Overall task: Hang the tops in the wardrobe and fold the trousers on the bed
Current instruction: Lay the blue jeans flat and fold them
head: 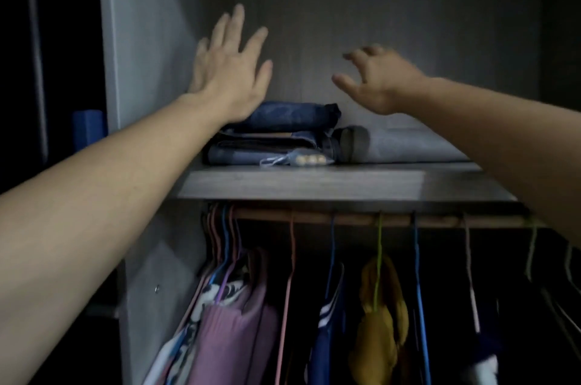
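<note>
Where folded trousers [279, 120] lie stacked, the left grip [231, 70] spreads above.

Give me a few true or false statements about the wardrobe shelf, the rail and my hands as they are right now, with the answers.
1. Folded jeans lie stacked on the shelf. True.
2. The right hand grips a hanger. False: it holds nothing, and its fingers are loosely curled above the shelf.
3. The left hand has straight, spread fingers. True.
4. The mustard garment hangs from a pink hook. False: its hanger hook is green.
</note>
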`<state>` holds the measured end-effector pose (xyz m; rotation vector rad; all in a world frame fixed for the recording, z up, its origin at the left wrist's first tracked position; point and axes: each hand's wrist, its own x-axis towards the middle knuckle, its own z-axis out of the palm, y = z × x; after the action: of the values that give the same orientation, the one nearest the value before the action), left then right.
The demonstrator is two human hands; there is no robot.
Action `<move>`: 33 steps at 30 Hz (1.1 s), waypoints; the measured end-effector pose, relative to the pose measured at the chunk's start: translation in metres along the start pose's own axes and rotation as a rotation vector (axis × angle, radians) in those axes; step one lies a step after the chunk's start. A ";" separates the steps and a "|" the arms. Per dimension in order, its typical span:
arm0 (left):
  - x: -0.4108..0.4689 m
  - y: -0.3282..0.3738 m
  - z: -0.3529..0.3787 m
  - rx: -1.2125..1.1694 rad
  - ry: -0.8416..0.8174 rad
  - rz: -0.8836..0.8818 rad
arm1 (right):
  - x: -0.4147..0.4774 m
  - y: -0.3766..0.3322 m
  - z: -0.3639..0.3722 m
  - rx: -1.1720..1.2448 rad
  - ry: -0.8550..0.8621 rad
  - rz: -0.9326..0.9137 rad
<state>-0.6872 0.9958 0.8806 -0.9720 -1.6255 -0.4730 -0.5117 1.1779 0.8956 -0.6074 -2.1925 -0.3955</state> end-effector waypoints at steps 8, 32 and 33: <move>-0.043 0.036 -0.023 -0.053 -0.083 0.130 | -0.093 0.019 -0.033 -0.175 0.053 0.060; -0.230 0.523 -0.244 -0.822 0.109 0.188 | -0.625 0.223 -0.325 -0.816 0.079 0.194; -0.243 0.556 -0.261 -0.852 0.102 0.219 | -0.660 0.234 -0.343 -0.839 0.054 0.252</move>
<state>-0.0794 1.0414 0.6256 -1.6934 -1.1913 -1.0830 0.1989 1.0214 0.6145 -1.2780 -1.8027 -1.1926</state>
